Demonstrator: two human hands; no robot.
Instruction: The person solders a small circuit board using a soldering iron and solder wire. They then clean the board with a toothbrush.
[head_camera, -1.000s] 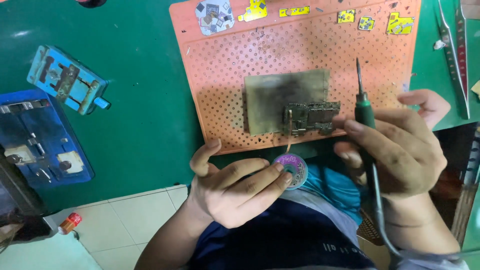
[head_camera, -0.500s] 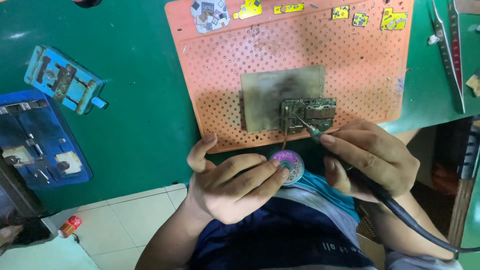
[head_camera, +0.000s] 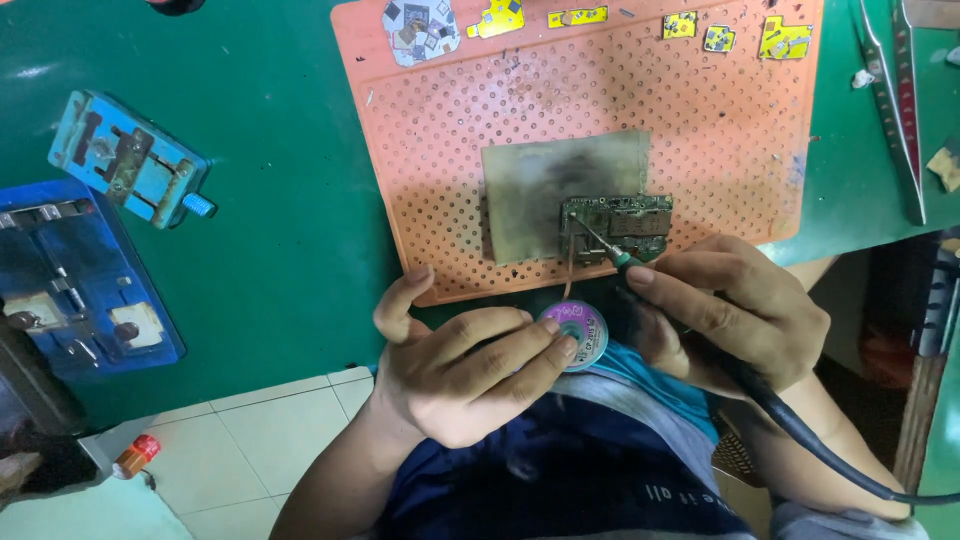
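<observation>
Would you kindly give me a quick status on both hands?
Left hand pinching wick spool. Right hand gripping soldering iron, tip on circuit board. Nothing in the way.

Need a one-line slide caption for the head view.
Right hand sets a soldering iron tip on a circuit board on an orange perforated mat; left hand holds a braid spool.

Circuit board (head_camera: 617, 226): 1 small green board, densely populated, laid flat on a scorched grey pad on the orange perforated mat, near edge. Soldering iron (head_camera: 608, 250): tip set on the board's left part. Solder wick spool (head_camera: 578, 333): round, purple-labelled, with 1 copper strand drawn up to the board.
</observation>
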